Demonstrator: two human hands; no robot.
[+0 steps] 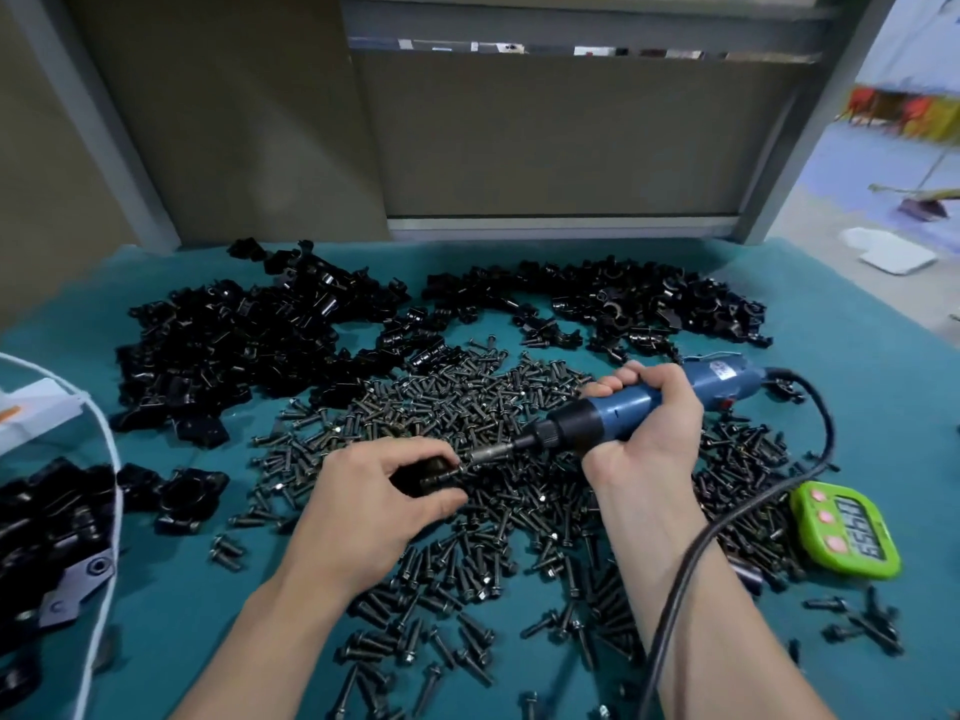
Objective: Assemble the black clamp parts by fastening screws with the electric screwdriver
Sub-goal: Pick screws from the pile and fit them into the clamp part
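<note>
My left fingers (415,452) pinch a clamp (426,471) steady so my right fingers (631,379), wrapped round the screwdriver (610,407), can fasten it.

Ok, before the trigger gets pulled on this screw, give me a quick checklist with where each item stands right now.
1. Tool grip: right hand is wrapped round the electric screwdriver. Ok.
2. Work held: left hand pinches a black clamp part above the pile. Ok.
3. Bit on the screw head: the bit points at the screw in the part and is close to it, but whether it is seated is unclear. Cannot tell.
4. Screw straight in its hole: fingers hide it. Cannot tell.
5. Cord clear of the bit: it loops behind the tool and crosses the right forearm. Ok.
6. Loose screws within reach: ok.
</note>
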